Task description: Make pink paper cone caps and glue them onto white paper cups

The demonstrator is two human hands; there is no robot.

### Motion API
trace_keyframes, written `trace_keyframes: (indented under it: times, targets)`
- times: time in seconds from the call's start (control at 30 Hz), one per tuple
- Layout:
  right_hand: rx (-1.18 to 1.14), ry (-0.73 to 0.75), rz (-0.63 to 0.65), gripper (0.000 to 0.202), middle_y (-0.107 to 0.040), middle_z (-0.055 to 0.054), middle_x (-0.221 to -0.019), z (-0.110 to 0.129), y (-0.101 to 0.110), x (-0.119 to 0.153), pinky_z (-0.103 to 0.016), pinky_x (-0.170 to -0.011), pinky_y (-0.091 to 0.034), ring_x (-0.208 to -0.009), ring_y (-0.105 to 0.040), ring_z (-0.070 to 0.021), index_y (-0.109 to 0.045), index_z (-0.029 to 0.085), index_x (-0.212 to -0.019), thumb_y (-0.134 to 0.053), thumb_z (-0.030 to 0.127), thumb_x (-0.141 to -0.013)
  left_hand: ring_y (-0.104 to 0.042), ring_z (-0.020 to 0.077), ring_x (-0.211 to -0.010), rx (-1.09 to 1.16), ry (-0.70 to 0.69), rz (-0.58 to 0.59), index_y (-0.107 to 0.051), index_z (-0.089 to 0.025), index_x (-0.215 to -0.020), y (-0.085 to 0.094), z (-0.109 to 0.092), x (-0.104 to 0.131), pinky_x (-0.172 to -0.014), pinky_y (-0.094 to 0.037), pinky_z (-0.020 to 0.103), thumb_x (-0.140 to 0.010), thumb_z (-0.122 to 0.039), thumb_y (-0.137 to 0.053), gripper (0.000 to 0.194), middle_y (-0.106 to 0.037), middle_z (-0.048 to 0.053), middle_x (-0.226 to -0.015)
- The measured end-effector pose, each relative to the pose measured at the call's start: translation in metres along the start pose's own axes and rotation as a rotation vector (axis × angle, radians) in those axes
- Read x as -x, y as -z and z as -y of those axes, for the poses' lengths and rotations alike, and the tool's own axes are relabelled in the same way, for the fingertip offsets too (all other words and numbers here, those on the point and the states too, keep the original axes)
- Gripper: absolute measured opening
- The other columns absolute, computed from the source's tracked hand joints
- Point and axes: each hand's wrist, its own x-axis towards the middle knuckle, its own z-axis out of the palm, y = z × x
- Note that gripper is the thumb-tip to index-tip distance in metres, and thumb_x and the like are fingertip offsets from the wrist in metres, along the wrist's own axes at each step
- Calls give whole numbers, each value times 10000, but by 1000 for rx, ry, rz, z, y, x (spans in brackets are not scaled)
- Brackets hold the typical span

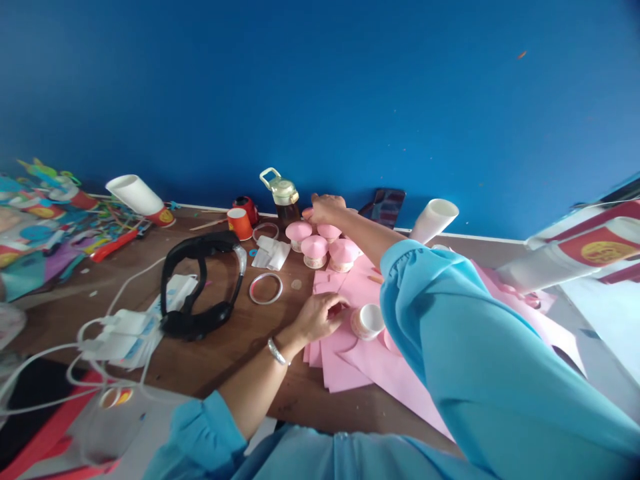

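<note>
Blue puffy sleeves fill the bottom of the view, 1 on each arm of the person at the brown wooden table [235, 347].

The left hand [320, 317], with a silver bracelet on its wrist, rests on the stack of pink paper sheets [350, 363]. Its fingers are bent and press down on the top sheet. It pins the paper flat but does not seem to grip anything.

Just beside that hand a small white paper cup [367, 322] lies on its side on the pink paper, with its open mouth turned up toward the camera.

The right hand [326, 208] reaches far out to the back of the table. Its fingers are curled over the group of small pink-topped cups [316, 250] that look like little mushrooms. I count about 4 of them, standing close together. I cannot tell if the hand has hold of 1 or only touches it, because the fingers hide what is under them.

I think the step now is adding to, or tidying, the row of finished pink cups, while the other hand keeps the paper from sliding.

The next move calls for a soft touch, since the little cups stand very close and 1 bump could knock them over. A clear drink bottle with a cream lid [283, 197] stands right behind them too.
</note>
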Motion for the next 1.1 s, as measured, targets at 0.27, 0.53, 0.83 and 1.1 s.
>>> trace_keyframes:
  times: [0.27, 0.53, 0.83, 1.1]
  targets:
    - [93, -23, 53, 382, -720, -157, -1193, 21, 42, 22, -481, -986, -500, -1186, -667, -398, -727, 174, -1138, -821, 353, -814, -678, 144, -695, 5, -31, -38, -739, -186, -932, 1, 0, 0, -680, -525, 251, -872, -139, -651, 116, -767, 29, -828]
    - [-80, 182, -163, 274, -705, -2, -1109, -20, 82, 155, -475, -1024, -480, -1163, -650, -316, -694, 260, -1160, -637, 424, -948, -623, 115, -597, -20, -61, -183, -744, -183, -920, 11, -3, 0, -594, -487, 225, -914, -237, -637, 120, -748, 12, -742]
    - [-100, -159, -106, 175, -774, -69, -983, -82, 51, 355, -364, -663, -503, -789, -705, -227, -766, 287, -1029, -634, 372, -951, -613, 107, -611, -129, -138, -355, -735, -174, -903, 12, -6, 1, -583, -467, 213, -925, -293, -654, 146, -726, 9, -739]
    - [-56, -324, -3, 107, -746, -19, -755, -93, 10, 362, -312, -560, -392, -666, -667, -211, -688, 277, -743, -660, 271, -846, -571, 96, -603, -229, -254, -390, -720, -186, -930, 23, -42, -5, -616, -464, 233, -945, -244, -656, 88, -694, -9, -734]
